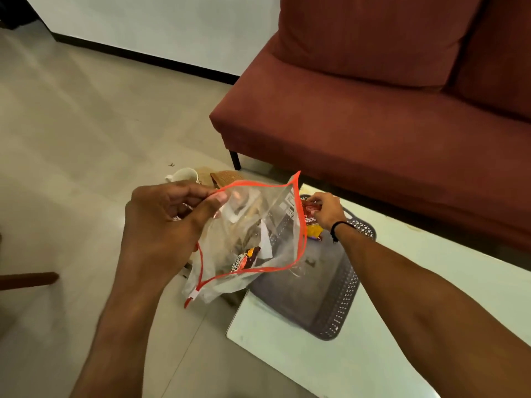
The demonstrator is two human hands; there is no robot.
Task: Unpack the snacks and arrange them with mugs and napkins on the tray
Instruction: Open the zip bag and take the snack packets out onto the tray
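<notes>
My left hand pinches the red zip rim of a clear plastic bag, held open in the air over the tray's left end. Inside the bag lies a brown snack packet beside pale wrappers. My right hand reaches to the far end of the grey perforated tray and grips a red snack packet there. An orange and yellow packet rests in the tray just below it. A white mug shows beyond my left hand, partly hidden.
The tray sits on a pale low table whose left edge drops to the tiled floor. A dark red sofa stands close behind the table. A woven brown item lies beside the mug. A wooden piece juts in at the left.
</notes>
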